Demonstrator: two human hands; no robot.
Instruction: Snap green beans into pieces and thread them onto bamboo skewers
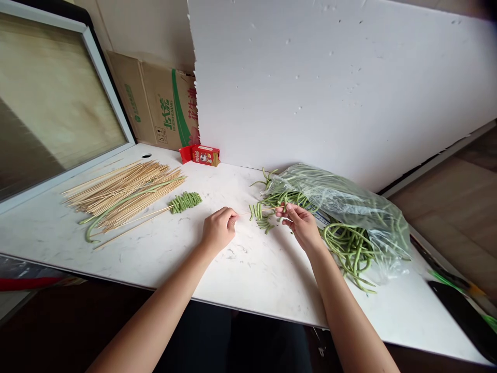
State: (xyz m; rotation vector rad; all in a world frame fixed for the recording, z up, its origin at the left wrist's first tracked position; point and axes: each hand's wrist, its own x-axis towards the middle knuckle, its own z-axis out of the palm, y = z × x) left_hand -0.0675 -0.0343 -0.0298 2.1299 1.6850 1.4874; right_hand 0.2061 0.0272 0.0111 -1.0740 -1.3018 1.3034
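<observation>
My left hand [220,228] is closed around one end of a thin bamboo skewer [244,213], held just above the white table. Several short green bean pieces [256,211] are threaded side by side on its middle. At the skewer's other end, my right hand [301,225] pinches a small piece of green bean between thumb and fingers; the exact contact is partly hidden. Below the skewer, a few loose cut pieces [264,224] lie on the table. A filled skewer of bean pieces [186,202] rests left of my left hand, its bare stick pointing left.
A pile of bamboo skewers [124,189] with long beans across it lies at left. On the right, long green beans [349,243] spill from a clear plastic bag [337,189]. A red box [205,155] stands at the back, before a cardboard carton [163,103] and a white board [310,77].
</observation>
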